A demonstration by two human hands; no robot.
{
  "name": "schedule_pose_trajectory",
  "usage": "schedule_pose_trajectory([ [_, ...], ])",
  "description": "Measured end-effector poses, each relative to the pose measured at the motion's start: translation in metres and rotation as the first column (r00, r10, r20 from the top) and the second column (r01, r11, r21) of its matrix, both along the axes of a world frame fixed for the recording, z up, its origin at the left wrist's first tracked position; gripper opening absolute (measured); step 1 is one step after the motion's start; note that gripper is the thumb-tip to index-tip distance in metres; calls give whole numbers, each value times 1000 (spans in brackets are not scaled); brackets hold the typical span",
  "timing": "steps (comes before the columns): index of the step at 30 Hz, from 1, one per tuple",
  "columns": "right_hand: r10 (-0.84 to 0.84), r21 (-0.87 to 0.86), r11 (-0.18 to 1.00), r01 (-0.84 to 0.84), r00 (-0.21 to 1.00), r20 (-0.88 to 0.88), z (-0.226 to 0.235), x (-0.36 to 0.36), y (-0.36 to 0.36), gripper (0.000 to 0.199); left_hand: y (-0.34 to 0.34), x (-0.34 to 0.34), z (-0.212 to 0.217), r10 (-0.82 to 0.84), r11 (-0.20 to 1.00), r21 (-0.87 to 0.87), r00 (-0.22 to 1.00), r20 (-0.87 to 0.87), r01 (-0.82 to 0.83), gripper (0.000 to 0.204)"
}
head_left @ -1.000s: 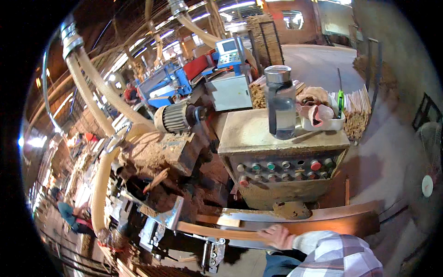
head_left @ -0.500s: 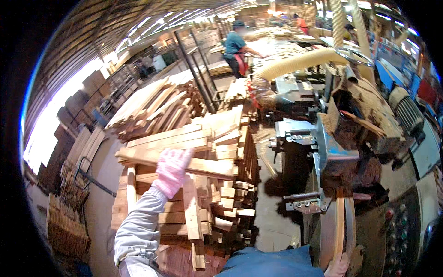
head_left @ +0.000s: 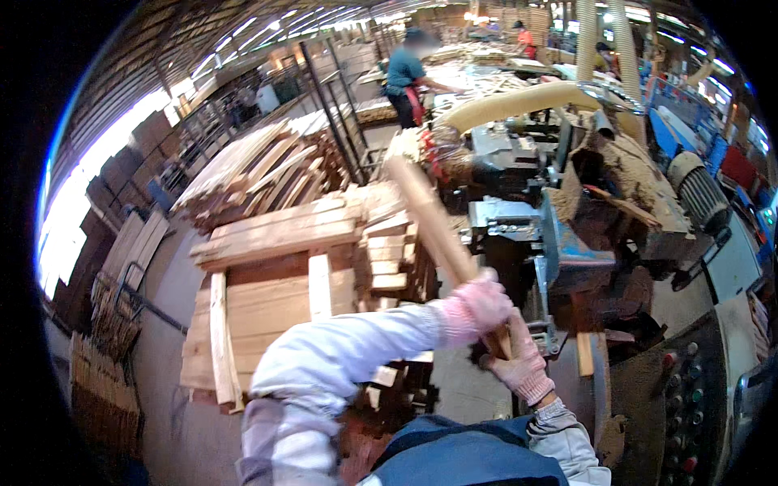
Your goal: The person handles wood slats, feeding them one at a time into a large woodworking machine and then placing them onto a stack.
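Observation:
A wooden board (head_left: 433,219) slants up and away in front of me, blurred at its far end. My left hand (head_left: 474,306), in a pink-and-white knit glove, is closed around the board. Just below it, my gloved right hand (head_left: 523,368) grips the near end of the same board. To the left is a stack of boards (head_left: 279,235), with two light strips (head_left: 322,283) lying crosswise on it. Right of my hands stands a woodworking machine (head_left: 575,251); a length of wood (head_left: 585,354) lies in its infeed channel.
A control panel (head_left: 685,405) with several buttons is at the lower right. A pale flexible duct (head_left: 519,105) arches over the machine. Further board piles (head_left: 251,170) stand at the far left, near a black metal rack (head_left: 332,113). A co-worker (head_left: 405,77) stands beyond.
My left hand has swung right from the stack with a board in it. My right hand has come up from the infeed channel onto that board. The view has shifted slightly.

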State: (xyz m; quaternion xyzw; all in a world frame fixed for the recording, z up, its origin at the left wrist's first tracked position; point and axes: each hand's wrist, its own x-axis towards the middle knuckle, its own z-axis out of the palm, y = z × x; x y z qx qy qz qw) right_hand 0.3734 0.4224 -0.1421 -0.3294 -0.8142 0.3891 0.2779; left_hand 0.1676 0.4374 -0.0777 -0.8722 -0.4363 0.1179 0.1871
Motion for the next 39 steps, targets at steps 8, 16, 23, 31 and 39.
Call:
schedule_pose_trajectory([
  [8, -425, -159, 846, 510, 823, 378, -68, 161, -136, 72, -44, -151, 74, 138, 904, 361, 955, 262, -230, 66],
  [16, -605, 321, 760, 565, 437, 665, -148, 275, -148, 72, -134, -313, 83, 954, 278, 204, 295, 54, -938, 67],
  [23, -705, 443, 686, 577, 375, 602, -191, 249, -48, 74, -156, -328, 47, 887, 351, 350, 428, 172, -868, 56],
  [31, -857, 616, 514, 597, 327, 398, -288, 253, 23, 72, -202, -255, 68, 649, 661, 315, 730, 214, -681, 73],
  [39, -608, 336, 781, 526, 521, 599, -192, 268, -134, 72, -232, -263, 74, 537, 710, 335, 784, 311, -620, 81],
])
